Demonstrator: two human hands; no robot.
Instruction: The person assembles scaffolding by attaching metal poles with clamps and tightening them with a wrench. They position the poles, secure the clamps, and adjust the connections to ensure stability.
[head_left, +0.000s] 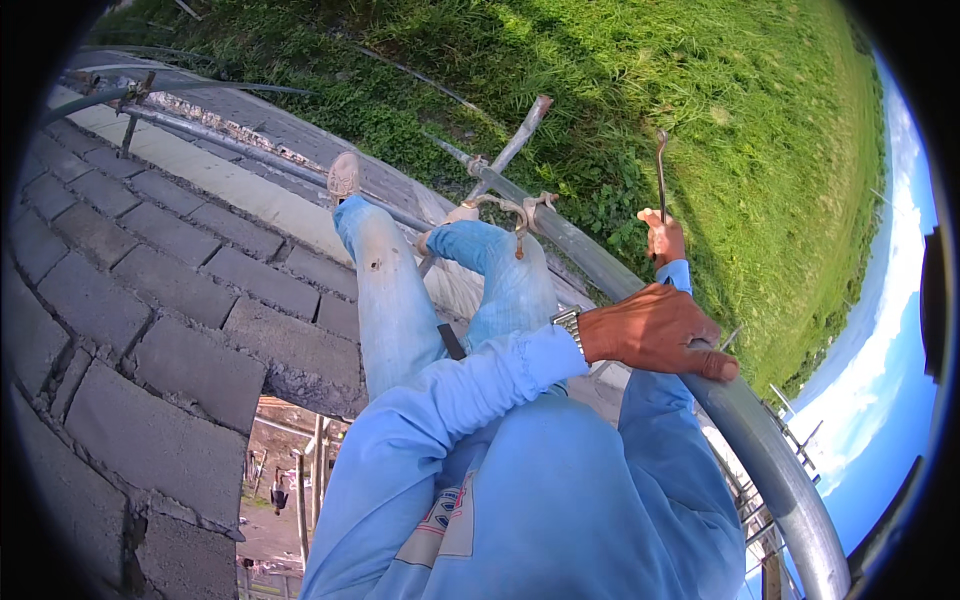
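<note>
A thick grey scaffold pipe [775, 470] runs diagonally past my right side. My left hand [655, 325], with a metal-banded watch at its wrist, is closed over this pipe, thumb along its upper side. Beyond the pipe, over the grass, my right hand [663, 240] grips the lower end of a slim metal spanner [661, 170], which points upward. A rusty scaffold coupler [520, 222] hangs with its curved arm swung out on the pipe, near my knee. Another coupler [478, 167] sits farther along, where a shorter pipe [520, 130] crosses.
A grey block wall [170, 270] fills the left, with an opening [275, 440] showing poles and a person [278, 497] far below. My legs [390, 290] stretch ahead along the wall. A thin pipe [240, 150] follows the wall's ledge. Grass [760, 150] lies far below on the right.
</note>
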